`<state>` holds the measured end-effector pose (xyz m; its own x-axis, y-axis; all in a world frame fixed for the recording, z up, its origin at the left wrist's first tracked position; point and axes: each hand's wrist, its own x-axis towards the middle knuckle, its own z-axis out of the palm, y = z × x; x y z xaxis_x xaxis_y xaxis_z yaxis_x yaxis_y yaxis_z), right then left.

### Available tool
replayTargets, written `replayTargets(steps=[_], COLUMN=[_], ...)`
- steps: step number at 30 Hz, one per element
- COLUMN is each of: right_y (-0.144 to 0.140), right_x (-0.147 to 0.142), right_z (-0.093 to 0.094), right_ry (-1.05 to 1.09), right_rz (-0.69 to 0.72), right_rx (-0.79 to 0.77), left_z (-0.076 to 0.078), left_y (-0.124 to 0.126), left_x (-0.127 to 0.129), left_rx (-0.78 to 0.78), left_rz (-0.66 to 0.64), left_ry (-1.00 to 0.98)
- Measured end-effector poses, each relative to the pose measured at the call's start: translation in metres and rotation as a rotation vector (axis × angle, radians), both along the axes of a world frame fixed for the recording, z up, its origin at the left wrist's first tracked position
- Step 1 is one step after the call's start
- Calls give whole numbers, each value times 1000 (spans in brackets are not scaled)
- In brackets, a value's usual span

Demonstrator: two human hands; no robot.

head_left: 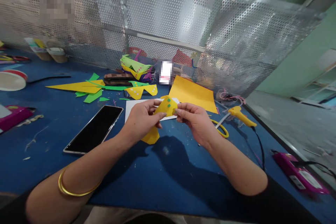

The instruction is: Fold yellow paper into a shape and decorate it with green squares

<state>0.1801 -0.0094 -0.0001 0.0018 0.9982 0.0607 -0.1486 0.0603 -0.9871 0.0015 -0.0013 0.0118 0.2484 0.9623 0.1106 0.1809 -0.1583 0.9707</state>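
Observation:
A yellow paper mask [168, 107] with small green dots is held up over the blue table. My left hand [141, 117] is closed on it, thumb in front, and hides its middle; another yellow part shows below that hand. My right hand [193, 115] pinches the mask's right edge between thumb and fingertips. Whether a tiny piece is also between those fingertips I cannot tell. Behind my hands lies a white sheet [130, 106], partly covered. Just beyond it rests a second yellow paper mask [141, 91] with pale dots.
A phone [94, 129] lies left of my hands. Green scraps [93, 96] and a yellow paper strip [76, 86] are behind it. At right are an orange-yellow sheet [194, 94], scissors [222, 128] and a yellow glue gun [241, 116] with a cord. A perforated metal screen [168, 17] borders the back.

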Motion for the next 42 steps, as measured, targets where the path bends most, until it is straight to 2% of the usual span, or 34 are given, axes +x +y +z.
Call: replayTargets(steps=[6,10,14,17,24,27,36,42], right_y=[1,1,-3,-8,-19,-22,-22,-24], right_x=[2,2,-1,-5,-8,-9,-9,-8], right_z=[-3,-4,1,2,-5,-5,-4,-6], right_ry=[85,31,-115,-248,-735,-889,-1071,-1156], right_rz=[5,-34,-125,-145,-296,-341,-385,-321], right_rx=[-65,-34,118,239,666,760,854,782], left_z=[-6,-5,-4,-4,-4,-5,-5,-5], left_y=[3,3,1,0,-1,-1,0,-1], left_x=[-1,0,1,2,2,2,2,1], left_rx=[67,95,66,20,27,24,26,63], left_rz=[-19,-36,19,7,2,-7,-7,-30], left_ry=[-40,-21,48,42,-17,-9,29,25])
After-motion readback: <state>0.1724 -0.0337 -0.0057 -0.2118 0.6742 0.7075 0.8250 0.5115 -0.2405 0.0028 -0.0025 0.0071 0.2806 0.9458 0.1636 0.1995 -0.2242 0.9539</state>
